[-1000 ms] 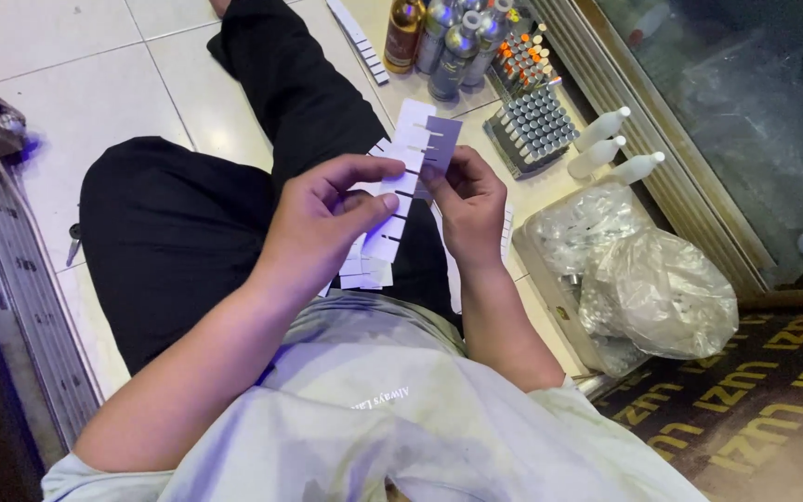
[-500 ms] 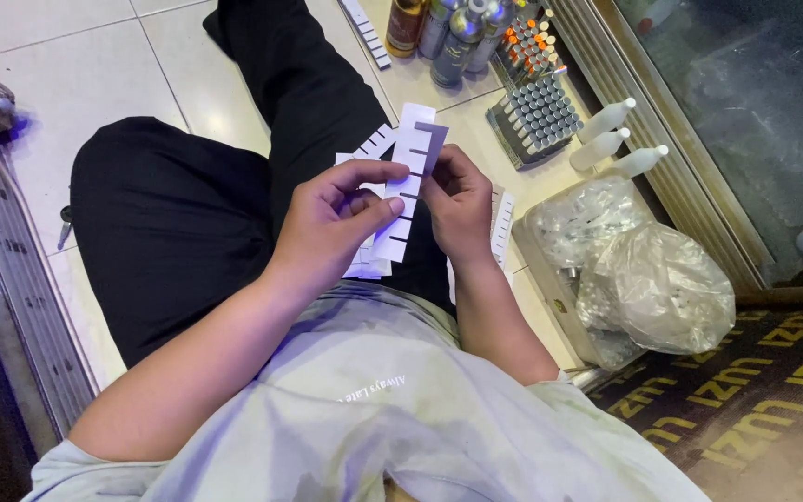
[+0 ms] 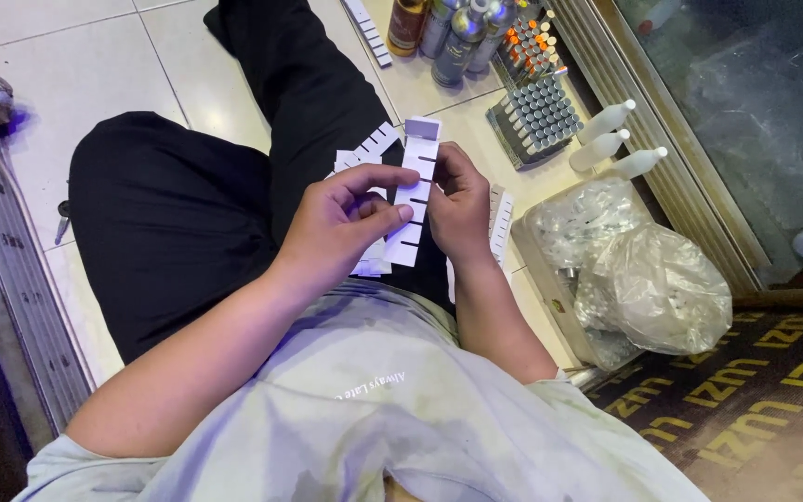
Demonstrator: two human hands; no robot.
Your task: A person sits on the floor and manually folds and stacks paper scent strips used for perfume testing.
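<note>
Seated on the pale tiled floor (image 3: 67,74), the person holds a long white card strip with dark slots along one edge (image 3: 414,200) upright above their lap — left hand (image 3: 341,228) pinching its left edge between thumb and fingers, right hand (image 3: 462,209) closed on its right edge. More slotted white strips (image 3: 369,147) lie on the black trousers just behind, and beside the right wrist sits a clear crumpled plastic bag (image 3: 652,279) — past it, a dark tray of small silver-capped vials (image 3: 536,116).
</note>
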